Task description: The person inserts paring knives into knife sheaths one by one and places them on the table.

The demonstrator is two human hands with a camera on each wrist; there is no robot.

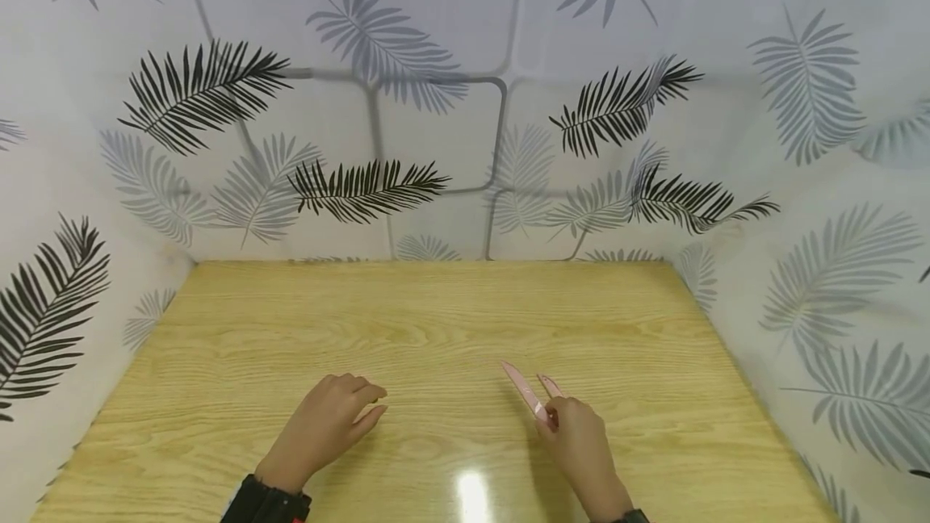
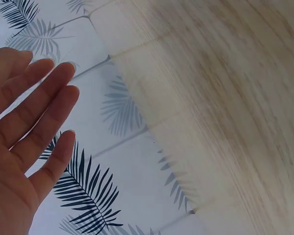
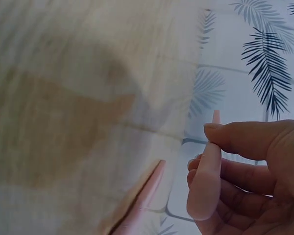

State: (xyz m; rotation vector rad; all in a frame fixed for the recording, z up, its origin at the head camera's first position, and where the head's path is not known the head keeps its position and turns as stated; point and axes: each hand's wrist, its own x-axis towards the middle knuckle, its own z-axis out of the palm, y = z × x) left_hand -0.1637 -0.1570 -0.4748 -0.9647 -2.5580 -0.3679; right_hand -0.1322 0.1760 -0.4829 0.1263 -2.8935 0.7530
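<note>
My right hand (image 1: 579, 436) pinches a pink folding knife (image 1: 520, 386), held over the right of the table's middle. Two slim pink arms of it spread in a narrow V ahead of the fingers, the left one longer and pointed; the joint is hidden by the hand. In the right wrist view the thumb presses on one rounded pink arm (image 3: 204, 193), while the other pink arm (image 3: 143, 198) slants in from the bottom edge. With nothing in its grasp, my left hand (image 1: 330, 418) hovers over the left of the table, fingers extended and slightly bent in the left wrist view.
A light wood-grain table (image 1: 407, 309) spreads beneath both hands. White cloth (image 1: 436, 127) printed with grey and black leaves hangs behind it and along both sides. A bright light reflection lies on the table near its front.
</note>
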